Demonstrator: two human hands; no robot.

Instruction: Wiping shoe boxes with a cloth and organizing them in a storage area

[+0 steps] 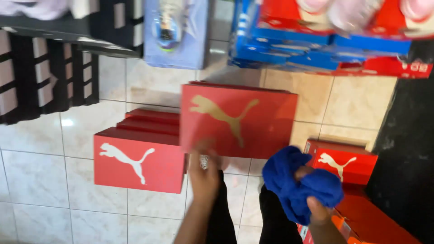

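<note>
My left hand (204, 174) grips the bottom edge of a red shoe box with a gold animal figure on its face (237, 119), held up above the tiled floor. A ring shows on one finger. My right hand (316, 208) is closed around a bunched blue cloth (298, 180), just right of the box. Both forearms rise from the bottom edge, blurred by motion.
A stack of red shoe boxes with a white figure (135, 158) stands on the floor at left. More red boxes (346, 165) sit at right by a dark wall (407, 149). Blue and red boxes (325, 45) and black-and-white boxes (45, 77) line the top.
</note>
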